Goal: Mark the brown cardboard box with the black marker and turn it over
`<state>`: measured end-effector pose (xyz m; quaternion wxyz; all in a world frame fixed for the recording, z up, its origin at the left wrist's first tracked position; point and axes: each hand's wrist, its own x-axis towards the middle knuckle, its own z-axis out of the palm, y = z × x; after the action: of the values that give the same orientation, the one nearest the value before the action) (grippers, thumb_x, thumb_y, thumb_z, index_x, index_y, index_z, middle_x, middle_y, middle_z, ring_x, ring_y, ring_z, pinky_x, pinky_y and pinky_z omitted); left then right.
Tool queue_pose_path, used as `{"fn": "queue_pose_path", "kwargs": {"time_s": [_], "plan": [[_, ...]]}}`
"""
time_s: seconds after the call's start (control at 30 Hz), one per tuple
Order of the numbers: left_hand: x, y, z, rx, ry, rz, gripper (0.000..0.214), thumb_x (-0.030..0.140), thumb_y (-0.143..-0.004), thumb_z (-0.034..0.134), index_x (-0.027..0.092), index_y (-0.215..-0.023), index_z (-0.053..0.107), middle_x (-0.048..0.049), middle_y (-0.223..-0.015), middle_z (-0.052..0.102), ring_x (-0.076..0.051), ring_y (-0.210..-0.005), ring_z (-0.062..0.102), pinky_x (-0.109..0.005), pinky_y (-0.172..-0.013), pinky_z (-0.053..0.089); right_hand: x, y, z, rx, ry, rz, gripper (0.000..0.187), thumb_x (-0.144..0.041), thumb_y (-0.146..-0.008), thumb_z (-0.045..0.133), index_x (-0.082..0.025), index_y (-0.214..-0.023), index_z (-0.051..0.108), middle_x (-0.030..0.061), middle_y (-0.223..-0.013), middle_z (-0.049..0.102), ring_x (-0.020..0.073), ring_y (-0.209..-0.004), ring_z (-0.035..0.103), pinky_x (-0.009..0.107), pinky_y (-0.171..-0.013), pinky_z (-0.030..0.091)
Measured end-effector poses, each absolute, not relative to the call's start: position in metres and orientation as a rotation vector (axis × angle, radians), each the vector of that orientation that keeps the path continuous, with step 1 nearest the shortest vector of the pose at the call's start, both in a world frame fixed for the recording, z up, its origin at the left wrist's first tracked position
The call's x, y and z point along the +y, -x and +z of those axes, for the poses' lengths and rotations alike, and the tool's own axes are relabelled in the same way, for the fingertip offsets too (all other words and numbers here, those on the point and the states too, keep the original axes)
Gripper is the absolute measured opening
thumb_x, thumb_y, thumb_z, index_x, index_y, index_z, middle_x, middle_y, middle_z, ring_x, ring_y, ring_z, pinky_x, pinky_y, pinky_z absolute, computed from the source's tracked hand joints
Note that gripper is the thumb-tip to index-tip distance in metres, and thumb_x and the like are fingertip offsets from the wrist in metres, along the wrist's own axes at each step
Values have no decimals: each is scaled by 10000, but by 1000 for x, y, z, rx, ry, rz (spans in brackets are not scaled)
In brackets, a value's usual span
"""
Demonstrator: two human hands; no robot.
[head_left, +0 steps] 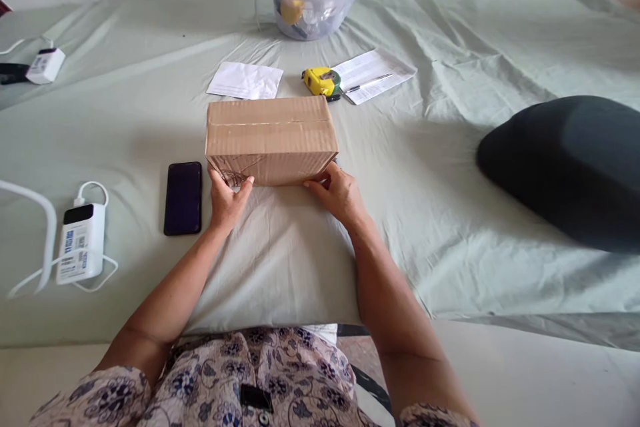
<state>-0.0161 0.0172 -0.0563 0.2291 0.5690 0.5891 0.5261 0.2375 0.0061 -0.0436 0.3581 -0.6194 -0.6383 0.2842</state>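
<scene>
A closed brown cardboard box (271,137) is in front of me over the green cloth, its seam running across the top. My left hand (229,199) grips its lower left corner, thumb on the near face and the other fingers mostly hidden beneath or behind the edge. At the lower right corner my right hand (340,192) holds it the same way, with its fingertips partly out of sight. Dark scribble-like marks show on the near face by my left thumb. I cannot tell whether the box rests on the cloth or is slightly raised.
Left of the box lie a black phone (183,199) and a white power bank (81,243) with a cable. Behind it are a folded paper (245,80), a yellow tape measure (321,81), a pen (369,83) on a printed sheet (395,67), and a plastic basin (320,13). A dark rounded object (565,167) sits right.
</scene>
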Motion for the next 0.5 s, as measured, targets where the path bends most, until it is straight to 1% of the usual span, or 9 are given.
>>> {"fn": "queue_pose_path", "kwargs": {"time_s": [0.13,0.3,0.5], "plan": [[19,16,-58,1565,-1547,1470,729,402,-726,760,206,-1303,359,-200,-1392,571,-295,-1328,583,-435,-1107,501,7,-238,-44,-1693,1605,730,303,-411,-771,680,-251,-760,423,-8,-722,593,177,-653,581,318,-638,435],[19,16,-62,1530,-1545,1475,769,460,-745,748,200,-1347,346,-195,-1371,591,-294,-1329,591,-428,-1089,515,10,-239,-51,-1725,1586,651,269,-404,-767,680,-248,-793,462,10,-746,613,210,-717,615,329,-646,461],[19,18,-69,1560,-1508,1436,740,516,-760,758,230,-1330,382,-160,-1315,643,-279,-1199,666,-447,-1042,533,11,-241,-56,-1737,1549,621,284,-462,-784,667,-254,-787,473,3,-694,594,216,-700,607,333,-635,473]]}}
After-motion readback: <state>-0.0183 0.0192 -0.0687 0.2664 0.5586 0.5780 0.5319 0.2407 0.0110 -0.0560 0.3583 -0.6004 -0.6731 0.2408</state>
